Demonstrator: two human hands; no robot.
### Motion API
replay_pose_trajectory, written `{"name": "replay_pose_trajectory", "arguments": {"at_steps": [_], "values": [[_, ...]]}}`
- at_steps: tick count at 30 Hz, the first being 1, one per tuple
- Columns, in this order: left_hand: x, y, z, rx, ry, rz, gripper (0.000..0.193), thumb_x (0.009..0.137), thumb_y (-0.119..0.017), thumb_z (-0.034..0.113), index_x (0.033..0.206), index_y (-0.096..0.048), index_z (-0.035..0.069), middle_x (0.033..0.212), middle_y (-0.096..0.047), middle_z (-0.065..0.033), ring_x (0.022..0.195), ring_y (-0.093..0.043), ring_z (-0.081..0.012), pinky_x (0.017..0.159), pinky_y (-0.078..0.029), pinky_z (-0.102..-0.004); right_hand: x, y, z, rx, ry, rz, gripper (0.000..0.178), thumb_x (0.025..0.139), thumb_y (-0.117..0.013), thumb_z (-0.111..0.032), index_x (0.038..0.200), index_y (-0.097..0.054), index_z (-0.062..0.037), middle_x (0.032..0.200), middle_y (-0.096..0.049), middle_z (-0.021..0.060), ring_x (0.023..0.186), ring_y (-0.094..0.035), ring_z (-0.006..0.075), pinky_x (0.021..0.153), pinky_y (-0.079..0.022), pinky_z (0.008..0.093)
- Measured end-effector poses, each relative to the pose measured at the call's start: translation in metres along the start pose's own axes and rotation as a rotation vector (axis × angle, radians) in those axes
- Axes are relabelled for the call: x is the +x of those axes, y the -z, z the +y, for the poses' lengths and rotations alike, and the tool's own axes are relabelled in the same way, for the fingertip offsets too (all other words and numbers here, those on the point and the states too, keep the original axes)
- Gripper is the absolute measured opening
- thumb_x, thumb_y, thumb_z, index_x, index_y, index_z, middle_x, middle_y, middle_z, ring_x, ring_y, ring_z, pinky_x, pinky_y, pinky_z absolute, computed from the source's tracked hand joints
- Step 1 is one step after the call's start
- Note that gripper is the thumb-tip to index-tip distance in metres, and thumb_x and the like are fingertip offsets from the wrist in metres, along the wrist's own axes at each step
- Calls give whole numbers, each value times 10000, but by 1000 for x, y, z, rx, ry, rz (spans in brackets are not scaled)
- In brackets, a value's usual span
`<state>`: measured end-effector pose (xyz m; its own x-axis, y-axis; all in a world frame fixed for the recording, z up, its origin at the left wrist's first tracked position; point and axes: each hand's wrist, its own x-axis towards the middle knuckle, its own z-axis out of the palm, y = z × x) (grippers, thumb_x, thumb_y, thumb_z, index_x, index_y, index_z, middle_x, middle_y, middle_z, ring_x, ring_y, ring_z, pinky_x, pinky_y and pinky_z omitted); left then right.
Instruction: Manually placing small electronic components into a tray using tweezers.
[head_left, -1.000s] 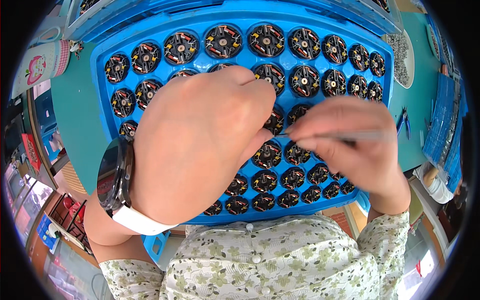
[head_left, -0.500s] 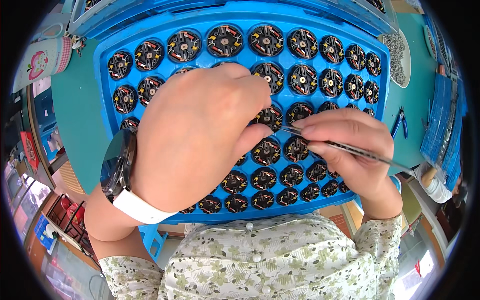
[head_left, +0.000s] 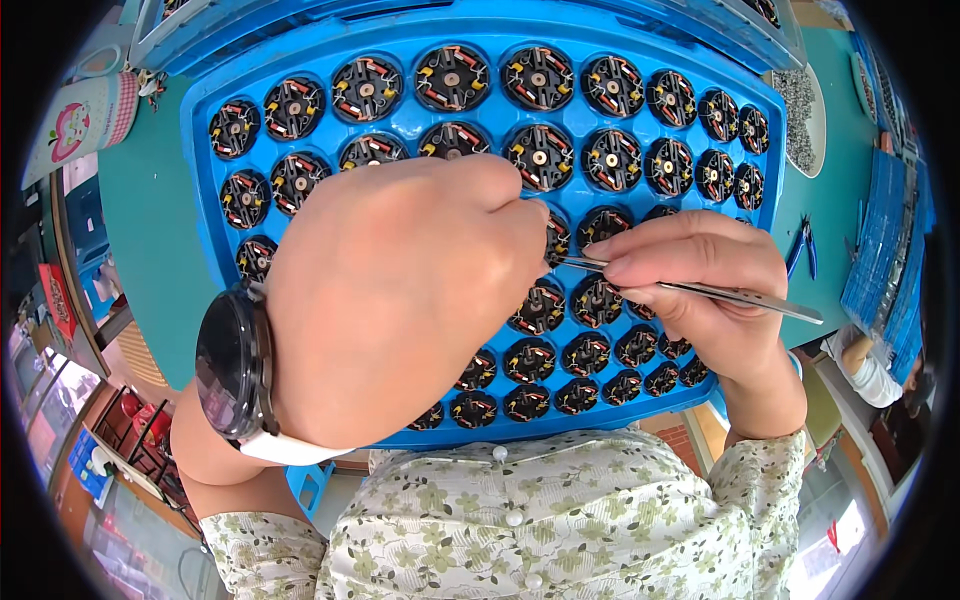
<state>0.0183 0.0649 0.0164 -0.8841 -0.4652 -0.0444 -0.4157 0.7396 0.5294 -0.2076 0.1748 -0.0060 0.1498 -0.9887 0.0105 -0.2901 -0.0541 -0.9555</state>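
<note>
A blue tray [head_left: 407, 125] holds rows of round black parts [head_left: 539, 79], each with small red and yellow components, fine wires and a metal centre. My left hand [head_left: 395, 290] is curled over the middle of the tray, fingertips hidden behind its knuckles; what they hold, if anything, does not show. My right hand [head_left: 705, 280] is closed round metal tweezers [head_left: 745, 297] in a pinch. Their tips reach left to one round part [head_left: 558, 236], beside my left fingers, which partly cover it.
Another blue tray [head_left: 300, 25] stands behind this one. On the green table [head_left: 150, 230], right of the tray, lie blue-handled pliers [head_left: 802, 248] and a white dish [head_left: 818, 130] of small metal pieces. Stacked blue items [head_left: 880, 240] stand at far right; a patterned bag [head_left: 85, 120] is at far left.
My left hand has rolled over, so its thumb no longer shows and its knuckles face the tweezers. The tweezers' rear end has swung slightly upward. The tray looks slightly shifted.
</note>
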Motion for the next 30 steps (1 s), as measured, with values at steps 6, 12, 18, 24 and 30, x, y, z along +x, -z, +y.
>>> {"name": "replay_pose_trajectory", "arguments": {"at_steps": [6, 12, 18, 24, 30], "values": [[-1, -1, 1, -14, -21, 5, 294, 769, -814, 176, 1014, -740, 32, 755, -587, -87, 653, -607, -275, 548, -477, -385, -2, 1, -3, -35, -5, -1, 156, 811, -801, 15, 966, -785, 1, 917, -768, 135, 845, -743, 250, 721, -593, 328], [-3, -6, -1, 1, -53, 55, 275, 784, -817, 181, 1000, -749, 24, 710, -583, -97, 636, -600, -280, 547, -469, -385, -4, -2, -5, 43, -97, 43, 163, 841, -790, 8, 1001, -792, -22, 916, -761, 116, 661, -674, 146, 567, -525, 264], [-4, -10, -3, -21, -60, 117, 273, 776, -830, 191, 987, -759, 33, 704, -584, -101, 625, -590, -274, 541, -456, -375, -9, -5, -2, 169, -122, 100, 154, 875, -777, -13, 1028, -788, -20, 889, -742, 78, 532, -566, 53, 451, -414, 211], [-4, -11, -4, -37, -51, 110, 275, 770, -835, 187, 985, -760, 32, 712, -592, -99, 622, -588, -266, 542, -455, -370, -7, -2, -1, 120, -144, 58, 161, 873, -773, -5, 1031, -790, -26, 898, -748, 87, 598, -616, 87, 499, -456, 225], [-3, -9, -3, -41, -51, 108, 280, 769, -836, 183, 996, -761, 36, 711, -590, -96, 625, -587, -266, 546, -459, -371, -10, -3, 3, -68, 8, 49, 174, 857, -776, 3, 1026, -792, -31, 926, -762, 103, 811, -702, 167, 665, -552, 284]]}}
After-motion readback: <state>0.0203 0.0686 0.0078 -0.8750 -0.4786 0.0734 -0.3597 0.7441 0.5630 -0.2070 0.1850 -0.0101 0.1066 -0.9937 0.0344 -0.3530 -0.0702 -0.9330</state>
